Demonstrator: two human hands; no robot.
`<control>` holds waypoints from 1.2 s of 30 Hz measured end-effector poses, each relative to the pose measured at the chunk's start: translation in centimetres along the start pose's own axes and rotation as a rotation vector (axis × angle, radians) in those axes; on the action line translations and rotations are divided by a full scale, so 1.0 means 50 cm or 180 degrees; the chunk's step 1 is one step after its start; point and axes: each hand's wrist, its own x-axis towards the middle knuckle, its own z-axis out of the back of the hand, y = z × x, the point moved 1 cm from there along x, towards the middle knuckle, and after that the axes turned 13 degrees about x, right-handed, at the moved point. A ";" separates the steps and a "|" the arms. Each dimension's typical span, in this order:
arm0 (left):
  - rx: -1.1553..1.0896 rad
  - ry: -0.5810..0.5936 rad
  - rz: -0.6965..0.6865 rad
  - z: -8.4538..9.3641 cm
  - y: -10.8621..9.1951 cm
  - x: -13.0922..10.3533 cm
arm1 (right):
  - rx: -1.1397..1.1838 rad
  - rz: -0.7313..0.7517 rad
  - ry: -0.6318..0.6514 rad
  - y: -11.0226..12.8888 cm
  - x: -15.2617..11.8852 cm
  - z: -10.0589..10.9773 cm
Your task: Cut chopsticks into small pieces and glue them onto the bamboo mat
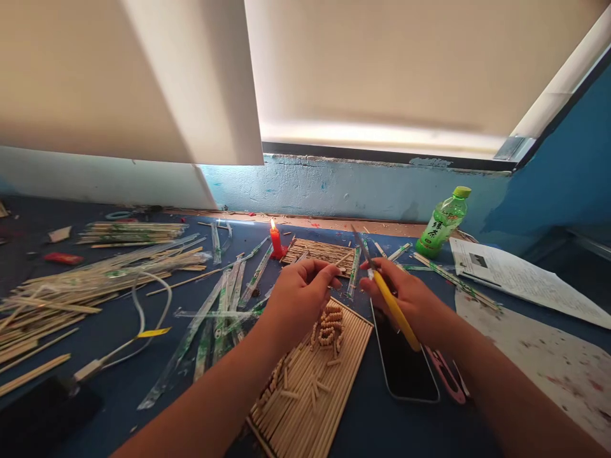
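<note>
- left hand (303,292) pinches, near the chopstick panel (334,388)'s far end, a thin bamboo stick (342,261): probably light, stiff, apt to snap if bent; best held close to its tip.
- right hand (408,289) grasps a yellow-handled knife (394,306), blade pointing away.

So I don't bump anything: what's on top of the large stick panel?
On the large stick panel sit a cluster of short pieces near its far end and several loose pieces. The left forearm covers part; anything there is hidden.
</note>
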 end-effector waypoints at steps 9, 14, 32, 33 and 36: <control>0.0452 0.0345 0.0052 -0.004 0.027 0.019 | -0.1416 -0.0694 -0.0975 -0.162 0.065 0.099; 0.0744 0.0353 -0.0072 0.004 0.033 0.022 | -0.1311 -0.0831 -0.0930 -0.234 0.078 0.117; 0.2448 -0.0092 -0.1571 0.009 0.025 0.008 | -0.0729 0.1228 -0.0177 -0.034 0.026 0.020; 0.2482 -0.0089 -0.1695 0.008 0.026 0.007 | -0.0733 0.1370 -0.0096 -0.025 0.019 0.007; 0.2666 -0.0087 -0.2000 0.002 0.030 0.006 | -0.0762 0.1517 -0.0039 -0.016 0.009 -0.013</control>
